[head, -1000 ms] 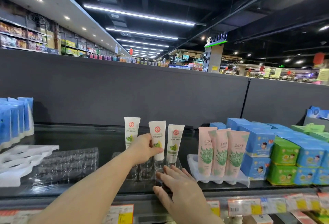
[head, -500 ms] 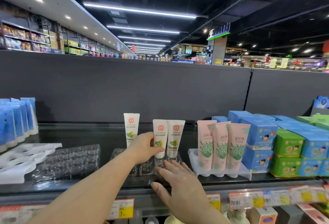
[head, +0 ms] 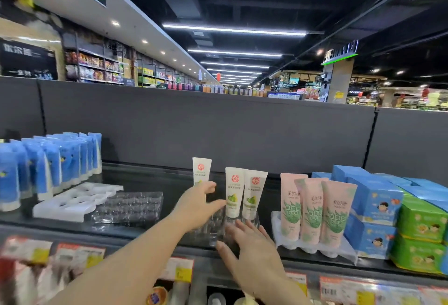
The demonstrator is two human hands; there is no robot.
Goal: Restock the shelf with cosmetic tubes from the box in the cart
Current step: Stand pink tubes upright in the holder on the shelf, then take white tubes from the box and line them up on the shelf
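Three white cosmetic tubes with green fruit print stand cap-down in a clear plastic tray (head: 206, 233) on the dark top shelf (head: 155, 181). Two of them (head: 233, 192) (head: 254, 190) stand side by side at the tray's right. The third tube (head: 201, 170) stands further back on the left. My left hand (head: 197, 205) hovers between them with fingers spread, its fingertips just beside the middle tube and its thumb in front of the back tube. My right hand (head: 249, 249) lies flat, fingers apart, on the tray's front right corner. No box or cart is in view.
Pink tubes (head: 312, 210) stand in a tray just right of my hands, then blue boxes (head: 373, 202) and green boxes (head: 421, 222). To the left lie a clear tray (head: 128, 207), a white tray (head: 75, 201) and blue tubes (head: 48, 164). A grey back panel (head: 218, 130) closes the shelf.
My left hand slid the middle tube right against the right-hand tube, then opened and let go of it. My right hand stayed on the tray's front. The camera tilted up and left.
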